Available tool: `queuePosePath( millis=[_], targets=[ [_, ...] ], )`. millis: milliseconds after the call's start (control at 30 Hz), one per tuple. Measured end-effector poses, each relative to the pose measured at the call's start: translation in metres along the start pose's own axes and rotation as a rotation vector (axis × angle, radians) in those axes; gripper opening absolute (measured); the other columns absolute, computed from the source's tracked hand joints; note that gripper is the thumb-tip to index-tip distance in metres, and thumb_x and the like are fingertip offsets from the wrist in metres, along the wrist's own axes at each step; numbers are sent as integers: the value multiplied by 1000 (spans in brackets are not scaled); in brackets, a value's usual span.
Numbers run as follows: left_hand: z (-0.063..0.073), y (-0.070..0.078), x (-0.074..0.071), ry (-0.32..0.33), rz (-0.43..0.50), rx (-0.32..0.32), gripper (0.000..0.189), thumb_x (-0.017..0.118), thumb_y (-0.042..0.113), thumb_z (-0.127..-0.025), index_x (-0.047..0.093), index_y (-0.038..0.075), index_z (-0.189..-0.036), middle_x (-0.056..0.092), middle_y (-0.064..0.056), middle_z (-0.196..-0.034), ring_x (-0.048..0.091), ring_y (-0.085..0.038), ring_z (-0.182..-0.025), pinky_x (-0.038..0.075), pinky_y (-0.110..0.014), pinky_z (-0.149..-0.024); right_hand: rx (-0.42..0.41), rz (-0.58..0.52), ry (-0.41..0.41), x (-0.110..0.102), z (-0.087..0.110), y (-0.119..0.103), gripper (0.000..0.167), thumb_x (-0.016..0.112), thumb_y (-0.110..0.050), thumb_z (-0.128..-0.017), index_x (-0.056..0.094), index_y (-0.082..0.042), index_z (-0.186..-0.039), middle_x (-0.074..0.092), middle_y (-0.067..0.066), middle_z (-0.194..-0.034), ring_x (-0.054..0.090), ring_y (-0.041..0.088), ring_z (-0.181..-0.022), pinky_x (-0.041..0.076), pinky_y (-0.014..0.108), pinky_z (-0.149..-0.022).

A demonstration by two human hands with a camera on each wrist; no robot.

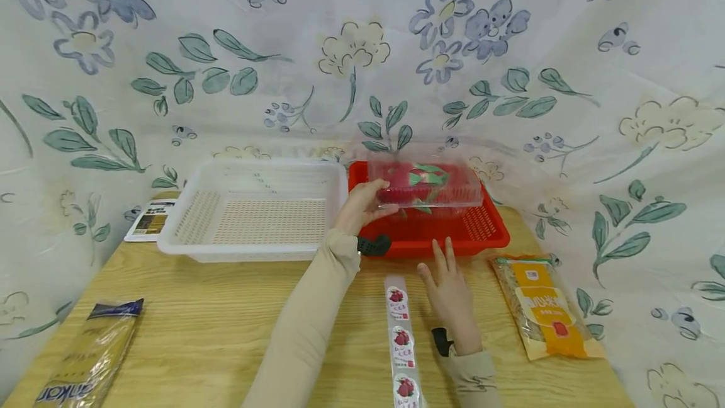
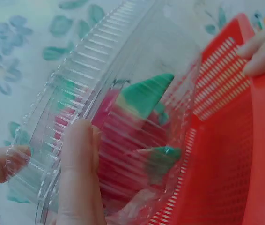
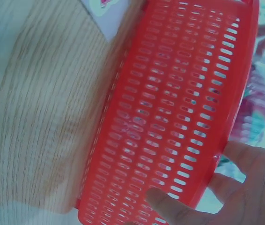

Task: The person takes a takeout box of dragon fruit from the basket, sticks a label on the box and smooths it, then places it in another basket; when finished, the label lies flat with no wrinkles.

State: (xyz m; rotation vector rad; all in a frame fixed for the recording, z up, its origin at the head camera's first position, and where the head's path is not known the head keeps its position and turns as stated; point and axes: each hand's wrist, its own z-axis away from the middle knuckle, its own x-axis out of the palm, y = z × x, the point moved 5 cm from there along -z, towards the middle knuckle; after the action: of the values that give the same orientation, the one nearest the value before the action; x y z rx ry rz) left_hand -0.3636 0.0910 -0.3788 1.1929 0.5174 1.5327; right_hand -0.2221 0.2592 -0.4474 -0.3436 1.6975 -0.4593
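My left hand (image 1: 362, 206) grips the left end of a clear plastic clamshell box (image 2: 137, 108), its thumb and fingers on the ribbed edge. Inside the box is a red dragon fruit (image 1: 410, 187) with green scale tips, blurred in part by the plastic. The box is held tilted over the red basket (image 1: 419, 248), overlapping its back part in the head view. At the basket's front rim is my right hand (image 1: 451, 298), fingers straight and spread. In the right wrist view its fingertips (image 3: 239, 154) reach over the rim, with the thumb along the slotted outer wall.
Left of the red basket stands a white slotted basket (image 1: 243, 254), with a card-like packet (image 1: 150, 219) beyond it. A strip of dragon fruit stickers (image 1: 401, 337) lies in front. A yellow-labelled bag of grain (image 1: 544, 307) lies right, a gold packet (image 1: 90, 351) left. Floral cloth (image 1: 351, 99) hangs behind.
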Motion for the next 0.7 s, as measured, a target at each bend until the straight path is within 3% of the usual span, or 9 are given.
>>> queuePosePath(
  millis=[167,433,533,700],
  targets=[
    [24,4,-16,11,61,110,38,59,19,-95,42,9,-127,47,-5,-120,51,-18,-67,61,-31,-64,-24,-74,19,-4,0,-1,60,39,-42,-103,28,-11,-153,14,18,-162,43,59,-126,40,70,-97],
    [68,-7,-45,15,96,252,33,61,17,-94,40,12,-119,46,-3,-100,45,-14,-61,61,-30,-59,-33,-231,9,-13,-4,0,58,27,-38,-106,29,-1,-151,16,24,-160,26,53,-140,24,70,-110],
    [83,-14,-53,10,95,279,36,60,15,-95,40,11,-124,48,-3,-103,54,-13,-62,61,-30,-59,-44,-278,51,-19,-6,-2,59,25,-39,-107,29,2,-150,21,28,-157,24,53,-140,20,69,-113],
    [107,-24,-65,18,108,296,40,59,10,-94,40,12,-130,57,-4,-101,65,-13,-67,61,-34,-60,-114,-447,192,-34,-2,-13,59,21,-36,-107,29,6,-148,36,31,-149,33,46,-139,26,62,-114]
  ],
)
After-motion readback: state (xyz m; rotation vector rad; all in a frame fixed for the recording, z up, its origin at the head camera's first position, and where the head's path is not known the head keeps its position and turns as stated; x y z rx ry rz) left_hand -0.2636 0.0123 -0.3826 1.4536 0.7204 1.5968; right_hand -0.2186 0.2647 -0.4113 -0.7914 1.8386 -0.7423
